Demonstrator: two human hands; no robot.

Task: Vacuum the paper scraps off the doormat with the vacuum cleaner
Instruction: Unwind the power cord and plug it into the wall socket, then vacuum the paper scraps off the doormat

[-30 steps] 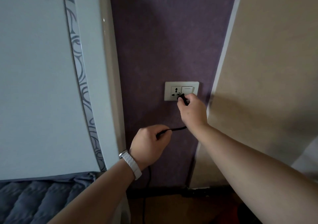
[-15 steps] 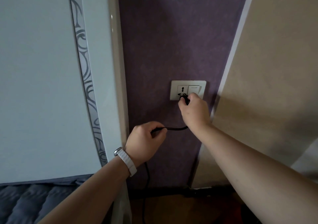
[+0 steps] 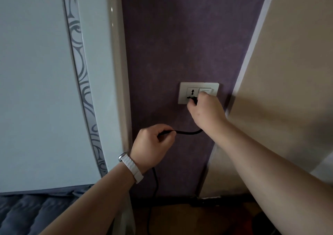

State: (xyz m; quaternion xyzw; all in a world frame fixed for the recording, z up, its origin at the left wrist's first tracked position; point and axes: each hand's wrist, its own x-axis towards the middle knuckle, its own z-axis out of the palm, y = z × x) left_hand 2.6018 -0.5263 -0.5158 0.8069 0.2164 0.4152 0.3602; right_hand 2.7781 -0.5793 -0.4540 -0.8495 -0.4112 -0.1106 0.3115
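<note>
A white wall socket plate (image 3: 183, 90) sits on the purple wall. My right hand (image 3: 205, 111) pinches a black plug (image 3: 192, 99) against the socket's lower holes. The black power cord (image 3: 187, 132) runs from under that hand to my left hand (image 3: 153, 144), which grips it, then hangs down to the floor (image 3: 155, 189). A white watch strap is on my left wrist. The vacuum cleaner, the doormat and the paper scraps are out of view.
A white headboard (image 3: 45, 90) with a grey swirl strip stands at the left, above a dark quilted bed cover (image 3: 27, 215). A beige wall panel (image 3: 288, 72) is at the right. Brown floor (image 3: 176, 218) and a dark skirting show at the bottom.
My right hand has brought the plug from the socket plate's lower edge up onto the socket holes. My left hand stays gripping the cord below.
</note>
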